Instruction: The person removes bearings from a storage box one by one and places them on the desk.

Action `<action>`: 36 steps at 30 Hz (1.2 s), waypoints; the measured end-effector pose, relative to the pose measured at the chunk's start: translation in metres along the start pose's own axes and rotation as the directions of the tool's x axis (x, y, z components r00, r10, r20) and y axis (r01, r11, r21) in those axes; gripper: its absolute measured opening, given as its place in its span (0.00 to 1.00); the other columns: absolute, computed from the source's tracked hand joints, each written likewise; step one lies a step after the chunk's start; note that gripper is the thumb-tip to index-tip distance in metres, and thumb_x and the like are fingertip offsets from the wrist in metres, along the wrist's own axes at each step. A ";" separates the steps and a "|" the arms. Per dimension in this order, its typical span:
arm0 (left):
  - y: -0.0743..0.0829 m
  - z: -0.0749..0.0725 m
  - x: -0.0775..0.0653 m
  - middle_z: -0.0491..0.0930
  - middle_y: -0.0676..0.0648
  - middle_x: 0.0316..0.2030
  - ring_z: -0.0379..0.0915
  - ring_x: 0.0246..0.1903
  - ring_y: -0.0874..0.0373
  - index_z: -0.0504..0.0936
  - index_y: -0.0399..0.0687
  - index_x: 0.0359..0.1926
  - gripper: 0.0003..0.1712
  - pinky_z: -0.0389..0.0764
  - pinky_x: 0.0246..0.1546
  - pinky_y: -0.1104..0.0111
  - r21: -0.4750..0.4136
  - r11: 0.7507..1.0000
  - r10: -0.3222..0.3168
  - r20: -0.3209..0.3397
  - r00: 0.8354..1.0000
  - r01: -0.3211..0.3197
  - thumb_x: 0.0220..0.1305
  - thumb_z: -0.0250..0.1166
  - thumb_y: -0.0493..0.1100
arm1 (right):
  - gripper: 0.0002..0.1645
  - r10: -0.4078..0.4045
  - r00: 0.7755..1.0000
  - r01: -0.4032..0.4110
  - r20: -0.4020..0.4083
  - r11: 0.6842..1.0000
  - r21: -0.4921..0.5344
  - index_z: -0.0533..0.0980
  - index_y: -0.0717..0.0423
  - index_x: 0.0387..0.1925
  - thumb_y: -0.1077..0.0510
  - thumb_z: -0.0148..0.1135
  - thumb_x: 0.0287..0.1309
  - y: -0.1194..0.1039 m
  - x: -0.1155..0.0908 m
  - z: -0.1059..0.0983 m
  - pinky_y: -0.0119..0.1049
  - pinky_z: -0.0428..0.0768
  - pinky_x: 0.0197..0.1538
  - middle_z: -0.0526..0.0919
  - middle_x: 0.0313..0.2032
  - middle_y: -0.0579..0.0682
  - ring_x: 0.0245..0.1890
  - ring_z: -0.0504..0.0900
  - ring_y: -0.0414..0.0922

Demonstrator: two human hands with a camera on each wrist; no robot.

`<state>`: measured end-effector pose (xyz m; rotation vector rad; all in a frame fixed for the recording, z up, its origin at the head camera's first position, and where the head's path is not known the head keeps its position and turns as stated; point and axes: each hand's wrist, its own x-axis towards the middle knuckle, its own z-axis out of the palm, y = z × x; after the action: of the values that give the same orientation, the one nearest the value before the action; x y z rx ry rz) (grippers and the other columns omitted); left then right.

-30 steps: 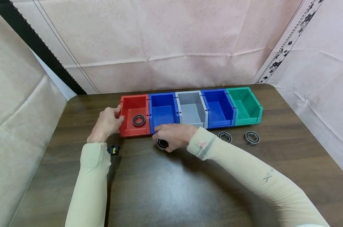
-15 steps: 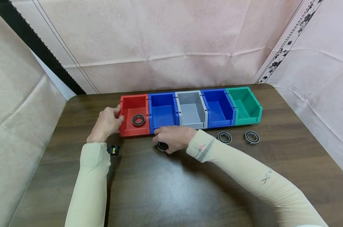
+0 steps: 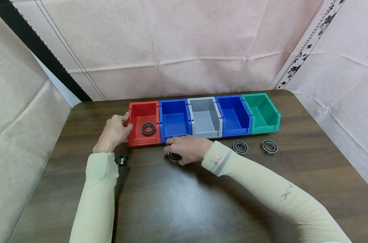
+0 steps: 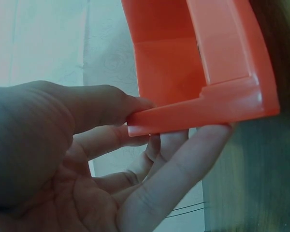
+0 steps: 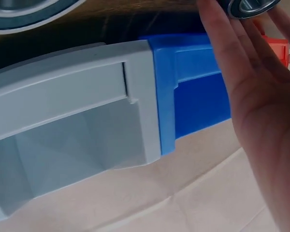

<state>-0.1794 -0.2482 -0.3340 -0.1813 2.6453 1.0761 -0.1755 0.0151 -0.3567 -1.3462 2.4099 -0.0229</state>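
Observation:
My left hand (image 3: 113, 134) pinches the side wall of the red bin (image 3: 136, 137), thumb over the rim and fingers outside, as the left wrist view (image 4: 193, 116) shows. Inside that bin lies a ball bearing (image 3: 148, 129). My right hand (image 3: 188, 148) holds another ball bearing (image 3: 173, 156) by its edge, in front of the left blue bin (image 3: 175, 123). Part of this bearing is hidden by the hand. At the top of the right wrist view the same bearing (image 5: 251, 7) sits between thumb and fingers.
A grey bin (image 3: 205, 119), a second blue bin (image 3: 234, 116) and a green bin (image 3: 264, 114) continue the row rightward. Two ball bearings lie on the wooden table (image 3: 184, 202): one bearing (image 3: 240, 147) near my right sleeve, one bearing (image 3: 269, 147) farther right. Pale cloth (image 3: 177, 44) hangs behind.
Almost nothing differs. My right hand stays at the bearing with only a very slight shift of the wrist and sleeve; the left hand keeps its hold on the red bin.

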 end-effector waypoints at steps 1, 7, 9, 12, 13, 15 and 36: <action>0.000 0.000 0.000 0.65 0.31 0.71 0.79 0.55 0.38 0.51 0.44 0.80 0.38 0.86 0.51 0.53 0.000 1.000 0.000 -0.002 1.000 0.000 0.77 0.55 0.42 | 0.31 -0.003 1.000 0.003 -0.012 1.000 0.006 0.76 0.42 0.65 0.49 0.73 0.60 0.001 -0.001 0.000 0.46 0.83 0.63 0.77 0.62 0.50 0.60 0.77 0.47; 0.000 0.000 -0.001 0.61 0.32 0.75 0.78 0.57 0.37 0.51 0.46 0.80 0.38 0.86 0.52 0.54 0.008 1.000 -0.011 0.001 1.000 0.011 0.77 0.56 0.43 | 0.28 -0.040 0.988 0.047 -0.151 0.998 0.043 0.78 0.47 0.63 0.45 0.68 0.64 0.008 -0.018 -0.002 0.41 0.83 0.62 0.79 0.60 0.50 0.59 0.78 0.45; -0.001 0.000 -0.001 0.61 0.32 0.74 0.78 0.57 0.37 0.50 0.46 0.81 0.38 0.85 0.52 0.54 0.006 1.000 -0.012 0.005 1.000 0.012 0.77 0.55 0.43 | 0.26 -0.034 0.977 0.050 -0.211 0.996 0.069 0.79 0.48 0.62 0.45 0.68 0.65 0.011 -0.029 -0.005 0.40 0.84 0.61 0.81 0.58 0.50 0.57 0.79 0.44; -0.001 -0.001 -0.001 0.61 0.31 0.74 0.78 0.56 0.37 0.49 0.45 0.80 0.38 0.86 0.51 0.53 0.004 1.000 -0.004 0.005 1.000 0.004 0.77 0.55 0.42 | 0.24 0.008 0.957 0.028 -0.290 0.992 0.120 0.80 0.48 0.60 0.46 0.67 0.66 0.018 -0.048 -0.010 0.39 0.85 0.58 0.82 0.55 0.49 0.54 0.81 0.43; -0.001 -0.001 -0.001 0.61 0.31 0.74 0.78 0.56 0.37 0.49 0.45 0.80 0.38 0.86 0.51 0.53 0.004 1.000 -0.002 0.004 1.000 0.002 0.77 0.55 0.42 | 0.23 0.032 0.949 0.014 -0.314 0.990 0.142 0.80 0.47 0.59 0.46 0.66 0.66 0.021 -0.055 -0.012 0.39 0.85 0.58 0.82 0.55 0.48 0.54 0.82 0.44; 0.000 0.000 -0.001 0.61 0.31 0.74 0.78 0.56 0.37 0.49 0.45 0.81 0.38 0.86 0.51 0.53 0.000 1.000 -0.001 0.003 1.000 0.001 0.77 0.55 0.42 | 0.21 0.083 0.931 -0.021 -0.356 0.984 0.176 0.81 0.46 0.58 0.46 0.65 0.67 0.027 -0.069 -0.015 0.41 0.86 0.57 0.83 0.55 0.48 0.54 0.83 0.45; 0.000 0.002 -0.003 0.63 0.33 0.73 0.81 0.50 0.42 0.48 0.48 0.81 0.40 0.88 0.50 0.57 0.013 1.000 0.000 -0.026 1.000 0.001 0.76 0.57 0.42 | 0.13 0.617 0.404 -0.341 -0.675 0.787 0.515 0.85 0.54 0.46 0.51 0.63 0.68 0.132 -0.175 0.003 0.15 0.74 0.39 0.88 0.42 0.55 0.38 0.82 0.44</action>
<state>-0.1761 -0.2463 -0.3346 -0.1945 2.6745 1.0626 -0.2008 0.2311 -0.3300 -0.4006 3.2855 -1.0603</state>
